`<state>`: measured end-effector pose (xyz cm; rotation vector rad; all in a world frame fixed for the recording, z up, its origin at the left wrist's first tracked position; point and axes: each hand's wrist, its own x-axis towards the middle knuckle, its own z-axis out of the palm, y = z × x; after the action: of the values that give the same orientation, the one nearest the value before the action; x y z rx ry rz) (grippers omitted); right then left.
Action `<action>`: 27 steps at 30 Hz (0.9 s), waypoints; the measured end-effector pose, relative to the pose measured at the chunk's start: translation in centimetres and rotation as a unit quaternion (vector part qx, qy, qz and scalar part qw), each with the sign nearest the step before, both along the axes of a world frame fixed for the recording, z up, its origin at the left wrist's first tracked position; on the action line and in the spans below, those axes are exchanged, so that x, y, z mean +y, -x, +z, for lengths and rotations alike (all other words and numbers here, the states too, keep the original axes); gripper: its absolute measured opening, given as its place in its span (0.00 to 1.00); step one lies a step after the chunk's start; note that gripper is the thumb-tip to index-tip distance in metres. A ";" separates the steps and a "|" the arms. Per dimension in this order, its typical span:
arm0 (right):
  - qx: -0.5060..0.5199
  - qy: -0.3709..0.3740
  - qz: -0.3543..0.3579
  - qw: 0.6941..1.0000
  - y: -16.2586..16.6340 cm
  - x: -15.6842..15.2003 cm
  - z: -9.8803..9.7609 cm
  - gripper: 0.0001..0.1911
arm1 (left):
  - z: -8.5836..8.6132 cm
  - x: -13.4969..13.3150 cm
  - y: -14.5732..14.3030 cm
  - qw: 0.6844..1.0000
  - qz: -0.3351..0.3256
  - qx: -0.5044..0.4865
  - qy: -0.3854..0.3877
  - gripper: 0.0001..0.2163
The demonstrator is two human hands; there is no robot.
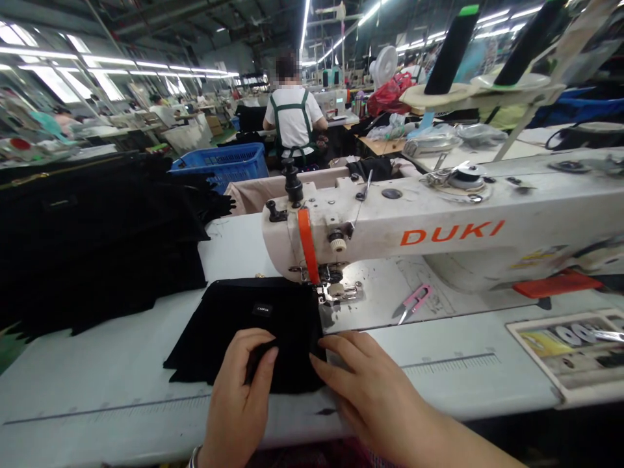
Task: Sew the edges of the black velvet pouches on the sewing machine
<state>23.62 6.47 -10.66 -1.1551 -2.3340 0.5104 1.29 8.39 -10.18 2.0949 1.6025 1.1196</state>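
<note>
Black fabric piece (253, 331), small label, flat under both hands

My left grip (241, 383) pinches the near edge of the flat black fabric piece (244, 328) with its small label, which lies on the pale grey worktop (121, 364) just left of the white DUKI sewing machine (439, 227). My right grip (363, 383) presses fingertips on the fabric's near right corner, before the machine's metal presser foot (336, 292). Pink thread snips (413, 301) lie under the machine's arm.
</note>
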 end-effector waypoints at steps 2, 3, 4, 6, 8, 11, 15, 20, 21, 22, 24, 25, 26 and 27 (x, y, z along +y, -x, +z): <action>-0.015 -0.038 0.021 0.999 0.3 0.2 0.0 0.21 | 0.1 0.1 0.0 1.000 0.003 0.000 -0.005 0.05; -0.022 -0.064 0.031 0.997 0.4 0.3 0.0 0.15 | 0.1 0.2 0.0 1.000 0.003 0.001 -0.009 0.05; -0.028 -0.090 0.044 0.995 0.5 0.4 0.0 0.11 | 0.2 0.3 0.1 1.000 0.004 0.004 -0.011 0.05; -0.034 -0.127 0.059 0.989 0.5 0.6 0.1 0.09 | 0.4 0.4 0.2 1.000 0.005 0.011 -0.014 0.05; -0.040 -0.143 0.060 0.987 0.4 0.7 0.3 0.08 | 0.5 0.6 0.3 1.000 0.004 0.021 -0.018 0.05; -0.060 -0.150 0.074 0.984 0.2 0.8 0.6 0.06 | 0.7 0.7 0.4 0.999 -0.019 0.039 -0.031 0.04; -0.085 -0.147 0.101 0.980 0.1 0.9 1.3 0.07 | 1.2 0.7 0.5 0.976 -0.079 0.134 -0.154 0.11; -0.090 -0.125 0.104 0.983 0.1 1.3 2.3 0.08 | 1.4 -0.1 0.2 0.937 -0.184 0.271 -0.122 0.18; -0.091 -0.117 0.109 0.983 0.0 1.5 2.4 0.08 | 1.3 -0.3 0.1 0.941 -0.182 0.269 -0.097 0.18; -0.090 -0.108 0.113 0.984 -0.1 1.7 2.4 0.08 | 1.2 -0.5 0.0 0.946 -0.173 0.263 -0.080 0.19; -0.087 -0.088 0.107 0.987 -0.4 2.0 2.2 0.11 | 0.9 -0.7 -0.1 0.954 -0.153 0.248 -0.067 0.19; -0.084 -0.080 0.100 0.988 -0.5 2.2 1.9 0.13 | 0.7 -0.8 -0.1 0.959 -0.142 0.239 -0.064 0.19; -0.081 -0.076 0.095 0.989 -0.7 2.3 1.6 0.15 | 0.6 -0.8 -0.1 0.962 -0.134 0.230 -0.065 0.18; -0.076 -0.078 0.092 0.990 -0.8 2.3 1.2 0.16 | 0.5 -0.8 -0.2 0.964 -0.128 0.225 -0.068 0.18</action>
<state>24.38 8.81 -9.41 -0.9403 -2.5763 0.3058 1.45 7.60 -9.71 2.7036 1.3924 0.7201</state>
